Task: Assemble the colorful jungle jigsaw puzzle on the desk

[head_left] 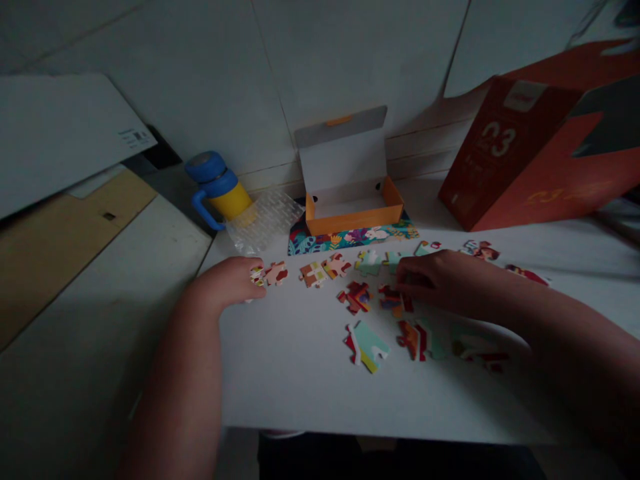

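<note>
At the left end of a row of jigsaw pieces, my left hand (233,280) pinches a small puzzle piece (257,275) between thumb and fingers; part of it is hidden. A pink and brown piece (277,273) lies right beside it. My right hand (425,277) is closed, its bent fingertips at the edge of a red and orange puzzle piece (393,300). Pale green pieces (369,263) lie just above. Nearer to me are a green and red piece (369,343) and an orange and red piece (413,339).
An open orange box (355,221) stands at the back on a colourful printed sheet (320,243). Left of it are clear bubble wrap (270,220) and a blue and yellow flask (227,197). A big red carton (505,157) stands at the right on the white table (290,373).
</note>
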### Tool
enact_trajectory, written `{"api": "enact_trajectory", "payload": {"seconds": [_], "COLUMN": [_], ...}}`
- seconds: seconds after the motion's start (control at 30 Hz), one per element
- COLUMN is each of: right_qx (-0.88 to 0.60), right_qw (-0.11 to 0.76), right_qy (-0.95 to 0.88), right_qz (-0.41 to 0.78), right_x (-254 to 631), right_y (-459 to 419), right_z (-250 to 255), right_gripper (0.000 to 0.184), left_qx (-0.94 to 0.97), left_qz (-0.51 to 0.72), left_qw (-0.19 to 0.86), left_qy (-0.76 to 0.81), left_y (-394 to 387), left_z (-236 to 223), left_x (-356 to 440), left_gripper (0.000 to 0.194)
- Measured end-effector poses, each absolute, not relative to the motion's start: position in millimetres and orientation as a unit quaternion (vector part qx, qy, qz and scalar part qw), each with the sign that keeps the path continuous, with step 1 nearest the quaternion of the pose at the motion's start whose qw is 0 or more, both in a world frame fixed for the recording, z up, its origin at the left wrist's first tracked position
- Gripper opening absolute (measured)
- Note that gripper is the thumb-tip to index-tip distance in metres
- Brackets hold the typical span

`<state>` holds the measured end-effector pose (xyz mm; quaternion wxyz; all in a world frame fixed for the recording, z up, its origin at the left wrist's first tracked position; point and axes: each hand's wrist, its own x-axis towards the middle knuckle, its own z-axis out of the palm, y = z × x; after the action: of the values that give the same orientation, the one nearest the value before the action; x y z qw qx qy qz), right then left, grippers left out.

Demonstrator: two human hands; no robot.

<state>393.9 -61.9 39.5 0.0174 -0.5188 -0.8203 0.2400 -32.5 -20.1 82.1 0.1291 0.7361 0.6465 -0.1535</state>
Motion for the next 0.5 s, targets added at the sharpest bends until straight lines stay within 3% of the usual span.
{"api": "enact_trajectory", "payload": {"seconds": [0.3, 0.5], "right_qx": [-0.51, -0.507], "right_qw": [0.023, 0.027], "right_qy": [-0.823, -0.821], "right_qz": [0.25, 0.261], "right_x": [393.3, 393.2], "right_y": [-62.1, -62.3], "right_z": [38.1, 40.2], "right_gripper": [0.027, 0.026], "left_qx": [0.688, 0.746], "left_qz": [-0.064, 0.0], "left_qw": [0.217, 0.151], "left_qy": [0.69, 0.649], "left_y": [-18.9, -18.3], "left_z": [79.8, 69.4], "left_x": [-25.2, -0.3], "left_gripper": [0.025, 0.023]}}
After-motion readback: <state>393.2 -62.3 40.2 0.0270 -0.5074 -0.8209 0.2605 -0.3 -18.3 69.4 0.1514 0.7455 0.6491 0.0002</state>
